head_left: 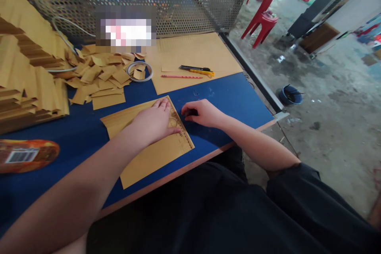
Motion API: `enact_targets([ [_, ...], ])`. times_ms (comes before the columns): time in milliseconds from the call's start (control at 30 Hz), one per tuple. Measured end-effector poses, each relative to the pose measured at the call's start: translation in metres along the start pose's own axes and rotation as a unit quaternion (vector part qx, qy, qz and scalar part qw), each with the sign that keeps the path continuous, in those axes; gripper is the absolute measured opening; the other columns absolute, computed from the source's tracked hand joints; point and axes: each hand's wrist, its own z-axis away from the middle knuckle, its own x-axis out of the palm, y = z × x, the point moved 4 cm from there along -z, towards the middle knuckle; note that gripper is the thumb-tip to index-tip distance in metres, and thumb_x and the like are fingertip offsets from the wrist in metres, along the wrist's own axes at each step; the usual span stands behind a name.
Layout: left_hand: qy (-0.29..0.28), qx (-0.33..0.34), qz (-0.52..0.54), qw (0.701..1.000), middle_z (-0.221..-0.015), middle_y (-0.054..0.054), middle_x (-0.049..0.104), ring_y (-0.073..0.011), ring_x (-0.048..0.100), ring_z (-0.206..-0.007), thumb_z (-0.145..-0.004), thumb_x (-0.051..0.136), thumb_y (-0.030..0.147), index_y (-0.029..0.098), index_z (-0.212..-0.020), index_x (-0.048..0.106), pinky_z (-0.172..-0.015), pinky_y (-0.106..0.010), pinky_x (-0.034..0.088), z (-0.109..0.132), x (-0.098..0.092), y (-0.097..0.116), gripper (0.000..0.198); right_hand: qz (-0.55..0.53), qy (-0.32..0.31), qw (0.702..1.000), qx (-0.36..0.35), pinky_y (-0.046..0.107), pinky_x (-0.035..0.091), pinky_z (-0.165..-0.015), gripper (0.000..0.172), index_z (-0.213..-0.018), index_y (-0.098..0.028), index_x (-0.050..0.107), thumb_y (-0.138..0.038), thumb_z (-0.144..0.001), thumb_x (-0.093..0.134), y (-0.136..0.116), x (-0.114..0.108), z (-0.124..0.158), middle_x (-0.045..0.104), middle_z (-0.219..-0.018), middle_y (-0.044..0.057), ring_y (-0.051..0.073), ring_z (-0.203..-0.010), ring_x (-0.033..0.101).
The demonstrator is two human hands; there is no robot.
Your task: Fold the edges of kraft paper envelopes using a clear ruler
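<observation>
Pressing flat and spread, left hand (157,121) is pinning a clear straight-edged ruler (176,121) on smooth brown paper (145,162), near side of blue table (226,95), right hand (204,112) is forming a loose curl just right, any hold unclear.

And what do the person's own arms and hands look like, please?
The left hand and right hand are bare, without visible gloves, rings or watch. A loose black sleeve leaves the right forearm bare; the left forearm is bare too.

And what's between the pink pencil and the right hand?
In the head view, a strip of brown paper, then blue tabletop with a few faint marks.
</observation>
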Motion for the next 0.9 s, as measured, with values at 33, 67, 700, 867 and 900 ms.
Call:
enact_targets([
  [33, 0.001, 0.003, -0.003, 1.0, -0.181, -0.025, 0.03, -0.046, 0.033, -0.167, -0.09, 0.074, 0.074, 0.01, -0.17, 0.042, -0.131, -0.056, 0.042, 0.0, 0.0, 0.0, 0.107, 0.014, 0.003, 1.0, 0.011, 0.029, 0.057, -0.087, 0.025, -0.104, -0.017, 0.08, -0.001, -0.086, 0.075, 0.002, 0.0, -0.005, 0.083, -0.093, 0.001, 0.015, -0.087, 0.077],
  [67, 0.002, 0.006, -0.008, 1.0, -0.181, -0.025, 0.031, -0.0457, 0.034, -0.167, -0.09, 0.073, 0.075, 0.01, -0.17, 0.042, -0.131, -0.056, 0.042, 0.0, 0.0, 0.0, 0.107, 0.029, 0.007, 0.999, 0.02, 0.029, 0.057, -0.086, 0.025, -0.103, -0.017, 0.081, -0.001, -0.085, 0.078, 0.003, 0.0, -0.009, 0.083, -0.093, 0.001, 0.016, -0.086, 0.077],
  [700, -0.07, -0.027, -0.064, 0.995, -0.182, -0.027, 0.022, -0.0421, 0.026, -0.171, -0.1, 0.067, 0.063, 0.0, -0.172, 0.03, -0.133, -0.052, 0.039, 0.01, -0.021, 0.02, 0.103, 0.111, 0.045, 0.991, 0.06, 0.031, 0.056, -0.084, 0.018, -0.098, -0.011, 0.082, -0.003, -0.082, 0.081, 0.016, -0.011, -0.099, 0.082, -0.091, 0.007, 0.017, -0.082, 0.073],
  [867, -0.069, -0.026, -0.077, 0.994, -0.182, -0.026, 0.025, -0.0399, 0.025, -0.171, -0.101, 0.067, 0.064, 0.003, -0.173, 0.032, -0.133, -0.051, 0.04, 0.009, -0.019, 0.02, 0.101, 0.155, 0.095, 0.982, 0.046, 0.032, 0.055, -0.089, 0.021, -0.099, -0.013, 0.08, 0.0, -0.085, 0.071, 0.014, -0.01, -0.118, 0.082, -0.097, 0.007, 0.02, -0.089, 0.074],
  [900, -0.069, -0.025, -0.081, 0.994, -0.182, -0.027, 0.025, -0.04, 0.025, -0.171, -0.101, 0.066, 0.064, 0.0, -0.172, 0.031, -0.133, -0.051, 0.039, 0.009, -0.019, 0.02, 0.102, 0.166, 0.107, 0.979, 0.041, 0.032, 0.054, -0.089, 0.023, -0.099, -0.013, 0.08, 0.001, -0.086, 0.068, 0.012, -0.01, -0.119, 0.081, -0.097, 0.007, 0.021, -0.091, 0.073],
])
